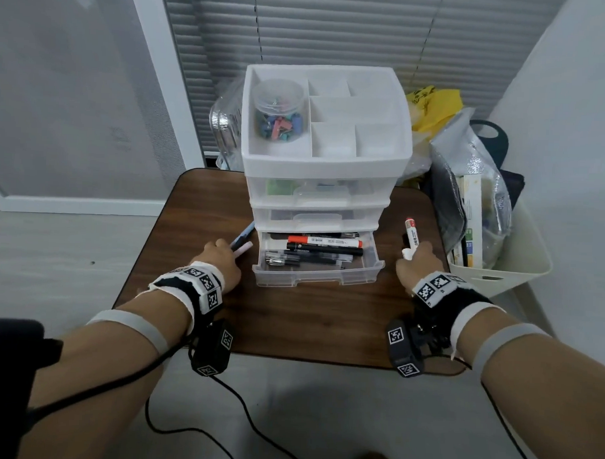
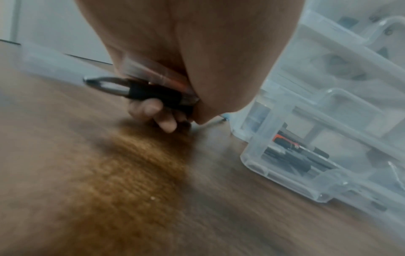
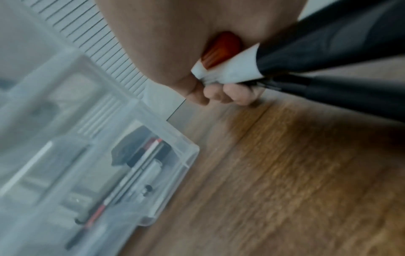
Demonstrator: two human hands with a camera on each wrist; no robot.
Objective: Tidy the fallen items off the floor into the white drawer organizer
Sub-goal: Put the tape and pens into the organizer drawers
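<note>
The white drawer organizer (image 1: 325, 168) stands on a brown wooden board (image 1: 291, 318). Its bottom drawer (image 1: 318, 274) is pulled out, with several pens and an orange-capped marker (image 1: 324, 241) lying inside. My left hand (image 1: 221, 257), left of the drawer, grips a bundle of pens (image 1: 243, 239); the left wrist view shows a black pen tip (image 2: 140, 90) poking out of the fist. On the drawer's right, my right hand (image 1: 418, 264) grips a white marker with a red cap (image 1: 411, 233) together with dark pens (image 3: 328, 55).
A clear jar of coloured clips (image 1: 277, 111) sits in the organizer's top tray. A cream bin (image 1: 509, 271) with bags and books stands close on the right. A clear plastic jug (image 1: 226, 123) and a yellow bag (image 1: 432, 106) sit behind. A cable (image 1: 218, 429) trails on the floor.
</note>
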